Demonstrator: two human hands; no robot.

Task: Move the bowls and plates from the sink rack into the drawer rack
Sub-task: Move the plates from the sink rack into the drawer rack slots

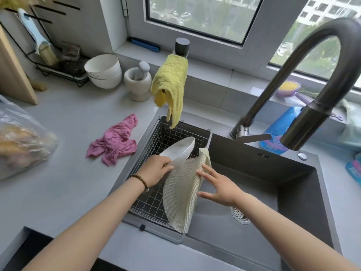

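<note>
Your left hand [155, 170] grips the tilted plate [179, 151] by its near rim, over the rack [152, 204]. Your right hand [218, 184], fingers spread, touches the mat [181, 194] draped on the rack's right edge.

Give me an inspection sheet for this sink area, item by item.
Surface: grey countertop, dark sink set in it.
Job's things: one white plate tilted in the sink rack; drawer rack not in view.
Clutter: mesh mat draped over the rack edge, pink cloth, yellow cloth, mortar, white bowls, plastic bag.
Hands: left hand grips the plate; right hand touches the mat, fingers straight.
Cables: nothing seen.
Surroundings: faucet, window.
</note>
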